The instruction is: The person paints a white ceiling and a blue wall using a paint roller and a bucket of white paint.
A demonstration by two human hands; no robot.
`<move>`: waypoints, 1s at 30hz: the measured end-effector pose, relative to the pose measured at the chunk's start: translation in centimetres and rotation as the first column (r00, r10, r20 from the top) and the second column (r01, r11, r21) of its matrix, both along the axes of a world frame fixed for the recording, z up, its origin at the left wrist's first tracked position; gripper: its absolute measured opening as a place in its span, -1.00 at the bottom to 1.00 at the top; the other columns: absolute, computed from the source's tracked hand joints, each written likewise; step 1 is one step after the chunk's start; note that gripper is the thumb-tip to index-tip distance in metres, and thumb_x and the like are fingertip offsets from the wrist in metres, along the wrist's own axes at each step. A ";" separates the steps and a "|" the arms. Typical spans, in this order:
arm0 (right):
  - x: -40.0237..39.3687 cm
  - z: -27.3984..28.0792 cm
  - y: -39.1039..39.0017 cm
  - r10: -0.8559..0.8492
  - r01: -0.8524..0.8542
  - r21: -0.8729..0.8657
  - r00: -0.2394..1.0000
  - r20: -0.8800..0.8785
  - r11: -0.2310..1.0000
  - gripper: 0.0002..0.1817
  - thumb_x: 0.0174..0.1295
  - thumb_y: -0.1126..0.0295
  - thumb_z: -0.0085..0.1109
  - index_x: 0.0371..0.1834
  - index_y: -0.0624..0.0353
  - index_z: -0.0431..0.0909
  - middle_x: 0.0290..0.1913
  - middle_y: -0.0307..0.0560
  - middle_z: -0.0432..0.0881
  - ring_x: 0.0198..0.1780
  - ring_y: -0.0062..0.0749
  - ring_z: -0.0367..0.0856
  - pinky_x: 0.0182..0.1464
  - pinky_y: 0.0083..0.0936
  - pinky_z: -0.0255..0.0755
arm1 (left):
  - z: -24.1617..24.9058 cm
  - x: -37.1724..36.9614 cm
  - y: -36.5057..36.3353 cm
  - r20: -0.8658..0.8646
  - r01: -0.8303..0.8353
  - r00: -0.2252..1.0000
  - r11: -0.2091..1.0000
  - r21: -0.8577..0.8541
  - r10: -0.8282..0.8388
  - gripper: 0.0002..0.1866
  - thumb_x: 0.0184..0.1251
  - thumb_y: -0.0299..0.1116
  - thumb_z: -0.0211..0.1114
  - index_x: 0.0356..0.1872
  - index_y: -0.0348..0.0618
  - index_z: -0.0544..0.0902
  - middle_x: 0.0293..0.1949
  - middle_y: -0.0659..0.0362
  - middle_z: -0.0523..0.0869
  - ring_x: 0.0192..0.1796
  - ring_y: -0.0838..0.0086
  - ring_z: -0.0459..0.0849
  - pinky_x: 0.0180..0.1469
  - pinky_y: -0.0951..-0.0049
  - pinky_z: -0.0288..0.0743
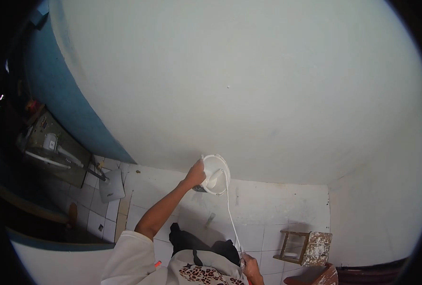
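Observation:
My left hand (197, 174) is closed on the rim of a white bucket (226, 167), holding it close to the wall. White paint shows inside the bucket. The long white rod of a paint roller (232, 213) runs from the bucket down to my right hand (251, 267), whose fingers are wrapped round its handle. The roller's head lies inside the bucket, against the paint.
A pale wall (249, 95) rises in front. On the tiled floor (251, 235) stands a paint-spattered wooden stool (317, 248) at right. A small brush-like tool (210, 219) lies near my legs. A standing fan (111, 186) is at left.

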State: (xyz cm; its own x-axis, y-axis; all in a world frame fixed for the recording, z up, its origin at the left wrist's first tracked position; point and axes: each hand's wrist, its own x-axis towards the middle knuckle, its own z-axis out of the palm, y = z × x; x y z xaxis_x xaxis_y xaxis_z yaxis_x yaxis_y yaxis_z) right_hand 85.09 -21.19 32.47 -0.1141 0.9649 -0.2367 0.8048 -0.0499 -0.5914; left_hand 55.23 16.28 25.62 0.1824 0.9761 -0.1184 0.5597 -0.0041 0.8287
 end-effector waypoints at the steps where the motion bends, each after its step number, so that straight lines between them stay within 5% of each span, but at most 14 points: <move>1: -0.3 -1.1 -0.1 0.006 -0.007 -0.006 1.000 -0.018 1.000 -0.66 0.09 0.59 0.00 -0.02 0.30 0.47 -0.46 0.13 0.58 -0.44 0.00 0.60 -0.34 -0.29 0.49 | -0.9 -0.1 -0.2 -0.052 0.000 0.999 0.996 0.091 0.005 -0.33 -0.03 -0.64 0.06 0.23 -0.58 0.18 0.11 -0.37 0.43 0.16 -0.15 0.45 0.20 0.12 0.39; 2: -0.3 -1.0 0.5 -0.041 0.035 -0.085 0.996 -0.075 0.996 -0.63 0.10 0.59 -0.01 0.03 0.28 0.47 -0.48 0.12 0.56 -0.47 -0.08 0.59 -0.36 -0.34 0.48 | -1.2 -0.1 0.0 -0.089 0.003 0.996 0.984 0.177 0.013 -0.33 -0.04 -0.64 0.07 0.22 -0.60 0.18 0.11 -0.37 0.41 0.15 -0.16 0.46 0.18 0.13 0.41; 7: -0.3 -1.1 1.9 -0.105 0.051 -0.223 0.966 -0.236 0.973 -0.50 0.13 0.61 -0.04 0.22 0.21 0.41 -0.54 -0.04 0.49 -0.53 -0.35 0.50 -0.39 -0.47 0.44 | -1.4 0.8 1.3 -0.301 0.013 0.953 0.997 0.078 0.011 -0.25 -0.06 -0.62 0.13 0.26 -0.63 0.13 0.24 -0.41 0.25 0.19 -0.27 0.39 0.24 0.04 0.36; 10: 0.0 -3.2 1.4 -0.082 -0.005 -0.206 0.909 -0.409 0.979 -0.39 0.13 0.63 -0.09 0.34 0.15 0.31 -0.56 -0.19 0.42 -0.53 -0.47 0.46 -0.38 -0.52 0.45 | -3.5 1.2 2.1 -0.444 0.017 0.896 0.996 0.088 0.024 -0.24 -0.05 -0.58 0.19 0.25 -0.69 0.12 0.29 -0.43 0.17 0.25 -0.29 0.33 0.27 -0.07 0.31; 13: -0.3 -4.1 0.6 -0.239 0.006 -0.373 0.777 -0.582 0.928 -0.30 0.10 0.67 -0.17 0.41 0.06 0.25 -0.47 -0.26 0.42 -0.47 -0.58 0.42 -0.35 -0.61 0.43 | -3.7 1.0 2.3 -0.574 0.069 0.819 0.994 0.085 -0.008 -0.22 -0.03 -0.54 0.22 0.24 -0.74 0.11 0.32 -0.43 0.14 0.31 -0.25 0.27 0.28 -0.12 0.28; 19: -0.4 -6.6 1.0 -0.248 -0.003 -0.380 0.752 -0.611 0.925 -0.30 0.10 0.68 -0.20 0.41 0.05 0.25 -0.45 -0.30 0.41 -0.47 -0.60 0.42 -0.36 -0.61 0.41 | -2.5 1.2 3.0 -0.635 0.112 0.769 0.993 0.029 -0.068 -0.19 -0.03 -0.52 0.23 0.26 -0.72 0.09 0.28 -0.43 0.19 0.27 -0.22 0.34 0.26 -0.10 0.30; 21: -0.9 -7.0 1.7 -0.266 -0.004 -0.383 0.715 -0.647 0.924 -0.33 0.13 0.66 -0.17 0.40 0.05 0.26 -0.45 -0.29 0.41 -0.48 -0.61 0.41 -0.38 -0.63 0.41 | -2.3 0.8 3.6 -0.493 0.070 0.864 0.993 -0.094 -0.107 -0.22 0.01 -0.50 0.19 0.27 -0.72 0.10 0.26 -0.40 0.25 0.30 -0.21 0.30 0.23 -0.32 0.21; 26: -0.8 -6.4 2.2 -0.348 -0.005 -0.466 0.660 -0.666 0.885 -0.40 0.19 0.60 -0.09 0.37 0.05 0.32 -0.46 -0.29 0.45 -0.51 -0.66 0.39 -0.44 -0.68 0.37 | -3.4 0.5 4.4 -0.538 0.078 0.833 0.990 -0.114 -0.128 -0.21 0.01 -0.50 0.18 0.28 -0.70 0.09 0.14 -0.38 0.36 0.14 -0.18 0.47 0.23 -0.26 0.25; 28: -0.1 -4.4 2.2 -0.467 0.014 -0.622 0.674 -0.572 0.783 -0.46 0.24 0.58 -0.05 0.34 0.03 0.36 -0.48 -0.30 0.48 -0.54 -0.68 0.37 -0.51 -0.69 0.34 | -4.0 0.9 4.4 -0.542 0.062 0.833 0.992 -0.110 -0.112 -0.21 0.01 -0.49 0.18 0.29 -0.70 0.08 0.12 -0.37 0.38 0.10 -0.18 0.51 0.23 -0.24 0.26; 30: 0.4 -4.7 1.1 -0.425 0.026 -0.569 0.693 -0.582 0.822 -0.46 0.26 0.59 -0.06 0.34 0.02 0.37 -0.49 -0.30 0.48 -0.55 -0.69 0.36 -0.52 -0.69 0.33 | -4.1 1.2 4.4 -0.574 0.091 0.810 0.993 -0.074 -0.117 -0.20 0.01 -0.49 0.18 0.29 -0.69 0.07 0.10 -0.36 0.40 0.06 -0.17 0.54 0.23 -0.26 0.25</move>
